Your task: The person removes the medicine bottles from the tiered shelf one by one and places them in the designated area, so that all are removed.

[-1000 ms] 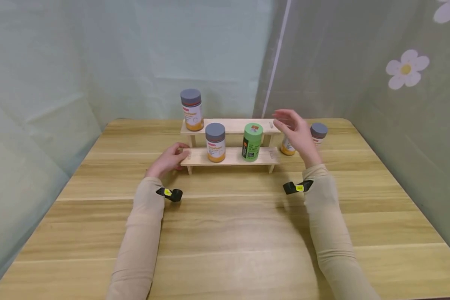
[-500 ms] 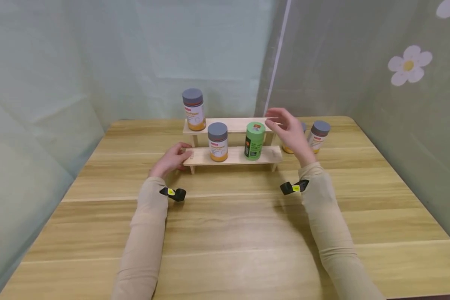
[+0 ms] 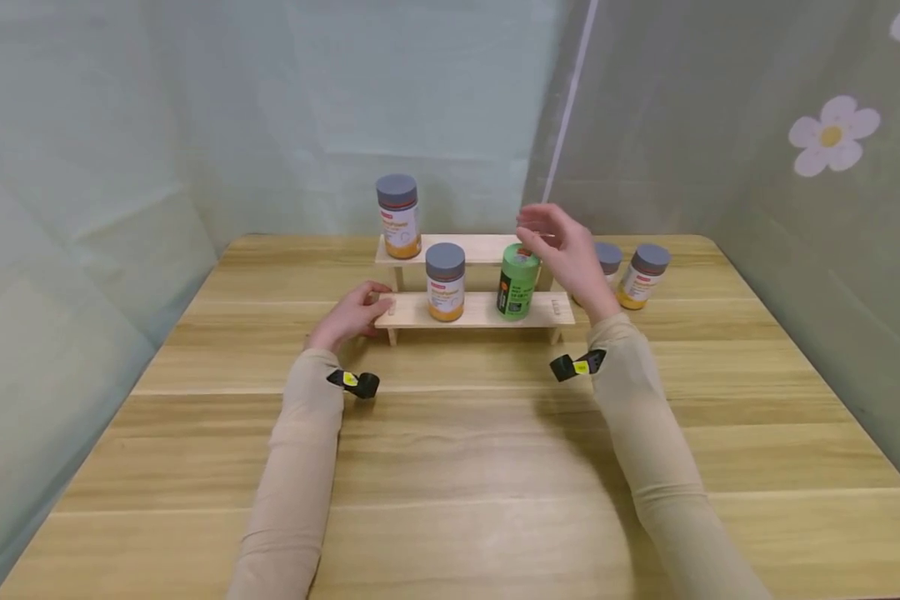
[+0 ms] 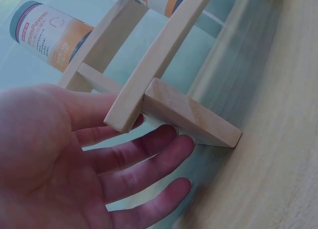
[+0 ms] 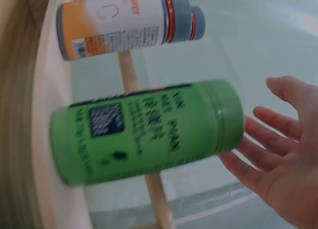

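A two-step wooden shelf (image 3: 480,311) stands on the table. My left hand (image 3: 352,315) holds the left end of its lower step; in the left wrist view the thumb goes over the board (image 4: 159,60) and the fingers curve beneath it, near the leg. On that step stand a grey-lidded supplement bottle (image 3: 446,283) and a green bottle (image 3: 517,287). My right hand (image 3: 566,254) is at the green bottle's lid, fingers spread and loosely bent, not closed round it. In the right wrist view the fingertips are beside the lid; whether they touch cannot be told.
Another grey-lidded bottle (image 3: 399,217) stands at the left of the upper step. Right of the shelf, two more grey-lidded bottles stand on the table, one upright bottle (image 3: 643,277) in full view and one bottle (image 3: 607,258) partly behind my right hand. Curtains hang behind.
My right hand has moved left, from beside the shelf's right end to the green bottle's lid, uncovering the two bottles on the right. The left hand stays on the shelf; the head view shifts slightly.
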Demonstrator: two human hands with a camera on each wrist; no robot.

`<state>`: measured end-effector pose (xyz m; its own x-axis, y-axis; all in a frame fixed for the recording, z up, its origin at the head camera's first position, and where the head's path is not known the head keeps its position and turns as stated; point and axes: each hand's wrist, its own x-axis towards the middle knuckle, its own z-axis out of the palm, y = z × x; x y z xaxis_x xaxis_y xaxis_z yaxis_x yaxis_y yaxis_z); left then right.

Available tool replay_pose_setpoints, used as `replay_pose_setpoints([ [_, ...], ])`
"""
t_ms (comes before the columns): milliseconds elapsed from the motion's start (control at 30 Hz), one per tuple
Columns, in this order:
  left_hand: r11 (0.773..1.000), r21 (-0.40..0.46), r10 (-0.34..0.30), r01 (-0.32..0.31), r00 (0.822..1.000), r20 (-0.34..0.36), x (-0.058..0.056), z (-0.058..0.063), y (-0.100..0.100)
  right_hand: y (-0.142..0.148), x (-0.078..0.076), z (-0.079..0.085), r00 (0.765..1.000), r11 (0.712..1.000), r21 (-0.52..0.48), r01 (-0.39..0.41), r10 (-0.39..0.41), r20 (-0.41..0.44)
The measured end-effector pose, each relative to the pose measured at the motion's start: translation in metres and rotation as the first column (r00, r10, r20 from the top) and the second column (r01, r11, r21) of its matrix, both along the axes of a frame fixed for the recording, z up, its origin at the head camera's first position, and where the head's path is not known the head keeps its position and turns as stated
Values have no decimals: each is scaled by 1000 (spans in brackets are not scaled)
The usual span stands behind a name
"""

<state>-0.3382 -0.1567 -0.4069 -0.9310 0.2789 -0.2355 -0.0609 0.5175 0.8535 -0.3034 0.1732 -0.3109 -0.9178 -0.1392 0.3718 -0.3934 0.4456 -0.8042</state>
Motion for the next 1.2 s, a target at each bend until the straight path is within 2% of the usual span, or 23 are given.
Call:
replay_pose_setpoints([
  [233, 1000, -8, -10, 9, 1000, -10, 0, 1, 2, -16, -1, 12, 998, 998, 38, -59, 59, -20],
  [733, 999, 35, -13, 13, 1000, -10, -5, -5, 6, -54, -7, 17, 980, 977, 181, -116, 142, -137],
  [933, 1000, 26, -9, 10, 1000, -15, -6, -6, 7, -68, -8, 17, 972, 966, 205, -157, 188, -140],
  [1200, 999, 38, -10, 11, 1000, -17, -4, -3, 6, -82, -10, 18, 969, 956, 232, -177, 211, -128],
])
